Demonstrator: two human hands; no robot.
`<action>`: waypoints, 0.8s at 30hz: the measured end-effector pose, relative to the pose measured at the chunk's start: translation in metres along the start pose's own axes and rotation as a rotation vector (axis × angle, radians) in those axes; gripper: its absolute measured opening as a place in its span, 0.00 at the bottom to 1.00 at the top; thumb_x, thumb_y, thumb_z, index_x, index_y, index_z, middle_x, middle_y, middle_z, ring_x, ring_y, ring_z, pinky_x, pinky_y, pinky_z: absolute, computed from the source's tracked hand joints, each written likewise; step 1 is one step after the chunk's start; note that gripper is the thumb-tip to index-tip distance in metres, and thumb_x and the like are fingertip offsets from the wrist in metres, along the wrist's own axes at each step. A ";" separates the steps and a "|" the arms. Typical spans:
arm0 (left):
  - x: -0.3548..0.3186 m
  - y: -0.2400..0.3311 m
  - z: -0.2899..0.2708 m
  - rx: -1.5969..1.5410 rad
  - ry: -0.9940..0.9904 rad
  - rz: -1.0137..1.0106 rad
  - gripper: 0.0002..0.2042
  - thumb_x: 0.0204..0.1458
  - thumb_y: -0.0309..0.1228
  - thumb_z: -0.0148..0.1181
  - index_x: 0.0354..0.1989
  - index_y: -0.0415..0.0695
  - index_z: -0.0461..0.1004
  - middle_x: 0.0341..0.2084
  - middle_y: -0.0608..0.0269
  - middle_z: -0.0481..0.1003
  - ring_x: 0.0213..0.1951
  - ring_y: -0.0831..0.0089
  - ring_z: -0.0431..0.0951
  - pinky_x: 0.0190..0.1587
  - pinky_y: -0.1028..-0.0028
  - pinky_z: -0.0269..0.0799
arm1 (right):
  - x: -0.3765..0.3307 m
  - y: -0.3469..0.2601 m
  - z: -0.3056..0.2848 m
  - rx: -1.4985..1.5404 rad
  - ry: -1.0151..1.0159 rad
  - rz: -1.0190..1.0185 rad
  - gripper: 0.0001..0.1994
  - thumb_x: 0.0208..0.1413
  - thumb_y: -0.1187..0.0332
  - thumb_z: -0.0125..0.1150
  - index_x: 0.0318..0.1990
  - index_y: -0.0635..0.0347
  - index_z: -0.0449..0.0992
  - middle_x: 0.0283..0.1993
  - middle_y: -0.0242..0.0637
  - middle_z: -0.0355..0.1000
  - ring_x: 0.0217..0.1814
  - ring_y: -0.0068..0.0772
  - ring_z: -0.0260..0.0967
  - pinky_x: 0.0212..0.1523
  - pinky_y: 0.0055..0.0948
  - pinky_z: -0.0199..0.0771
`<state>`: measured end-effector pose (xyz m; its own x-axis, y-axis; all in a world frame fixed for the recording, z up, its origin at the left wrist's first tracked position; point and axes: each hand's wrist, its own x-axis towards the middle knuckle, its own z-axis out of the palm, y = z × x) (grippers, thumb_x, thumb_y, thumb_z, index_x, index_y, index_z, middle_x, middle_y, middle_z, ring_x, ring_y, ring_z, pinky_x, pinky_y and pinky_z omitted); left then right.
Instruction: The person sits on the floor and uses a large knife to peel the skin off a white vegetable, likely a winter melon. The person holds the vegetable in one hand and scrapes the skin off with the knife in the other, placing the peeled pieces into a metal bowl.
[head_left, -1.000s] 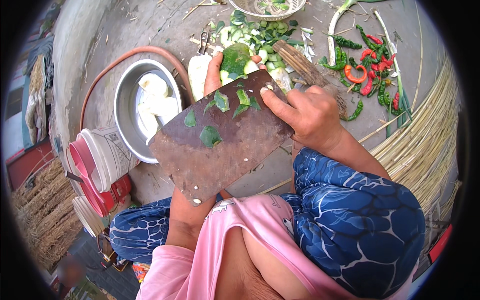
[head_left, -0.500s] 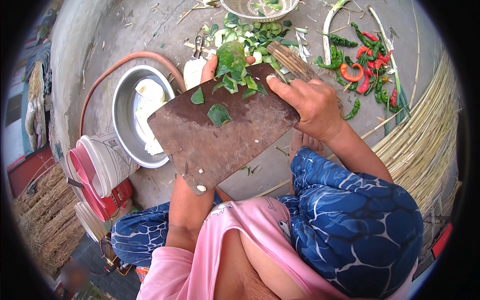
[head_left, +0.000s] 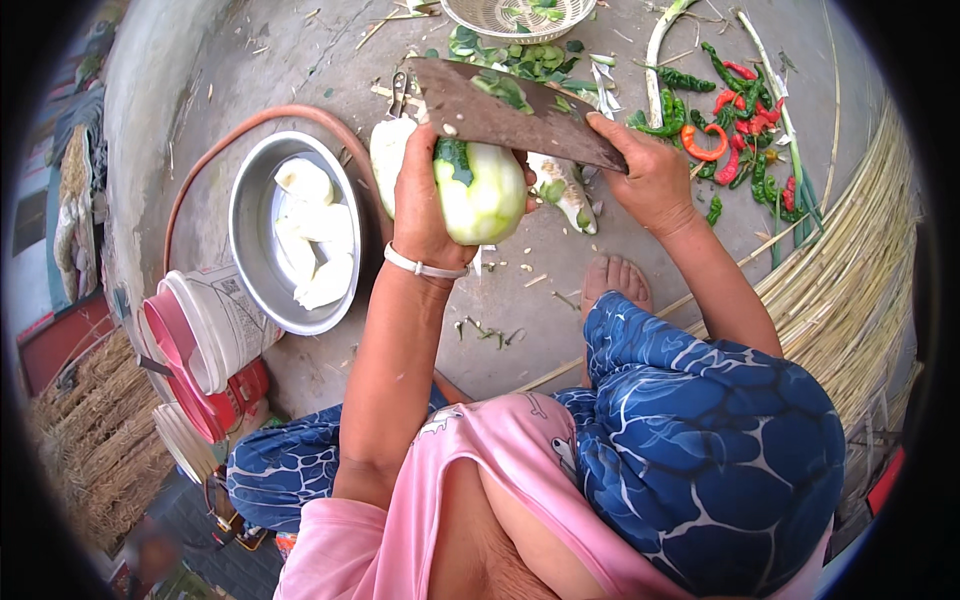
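Note:
My left hand (head_left: 425,205) is wrapped around a mostly peeled, pale green gourd (head_left: 490,205), with a patch of dark green rind (head_left: 455,160) left near its top. In my right hand (head_left: 650,185) is a broad, dark-bladed cleaver (head_left: 575,130). Its blade slants across just beyond the gourd's far end, partly hiding it, and bits of green peel cling to the metal. I cannot tell whether the edge touches the gourd. A white peeled piece (head_left: 388,165) stands left of my left hand. Below the cleaver lies a whitish, rough piece with green skin (head_left: 565,190).
At left, a metal basin (head_left: 240,235) holds several white pieces, beside a brown hose (head_left: 215,145) and a white bucket (head_left: 215,330). Green peelings (head_left: 545,65) lie ahead, near a basket (head_left: 525,37). Red and green peppers (head_left: 735,130) and dry stalks (head_left: 850,240) are at right.
The cleaver has swung up and away from me, from broadside to a steeper tilt, uncovering the gourd and my left hand. Most of the loose peel is gone from the blade.

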<state>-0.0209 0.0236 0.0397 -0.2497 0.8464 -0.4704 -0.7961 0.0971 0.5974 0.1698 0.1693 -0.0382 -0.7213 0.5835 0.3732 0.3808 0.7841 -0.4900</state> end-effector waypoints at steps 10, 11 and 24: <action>0.020 -0.016 -0.051 -0.187 0.061 0.064 0.29 0.62 0.55 0.41 0.61 0.44 0.67 0.52 0.50 0.74 0.50 0.54 0.78 0.52 0.53 0.76 | 0.006 -0.074 -0.027 0.151 -0.116 -0.240 0.34 0.33 0.75 0.67 0.56 0.45 0.76 0.24 0.33 0.66 0.23 0.42 0.68 0.27 0.38 0.70; 0.022 -0.016 -0.057 -0.204 0.046 0.059 0.29 0.62 0.55 0.41 0.61 0.44 0.67 0.53 0.50 0.74 0.50 0.54 0.78 0.51 0.53 0.76 | 0.006 -0.075 -0.026 0.155 -0.124 -0.231 0.34 0.33 0.74 0.67 0.56 0.45 0.76 0.25 0.33 0.67 0.24 0.42 0.68 0.27 0.38 0.70; -0.005 -0.010 -0.007 0.093 0.018 0.028 0.34 0.58 0.61 0.44 0.62 0.46 0.64 0.54 0.51 0.73 0.49 0.50 0.78 0.42 0.45 0.79 | 0.009 -0.029 -0.001 0.093 -0.004 -0.019 0.29 0.40 0.73 0.66 0.56 0.40 0.75 0.34 0.32 0.77 0.32 0.42 0.77 0.31 0.38 0.77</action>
<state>-0.0150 0.0147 0.0315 -0.2821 0.8398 -0.4638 -0.7342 0.1222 0.6678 0.1530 0.1523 -0.0198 -0.7301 0.5676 0.3806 0.3115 0.7721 -0.5539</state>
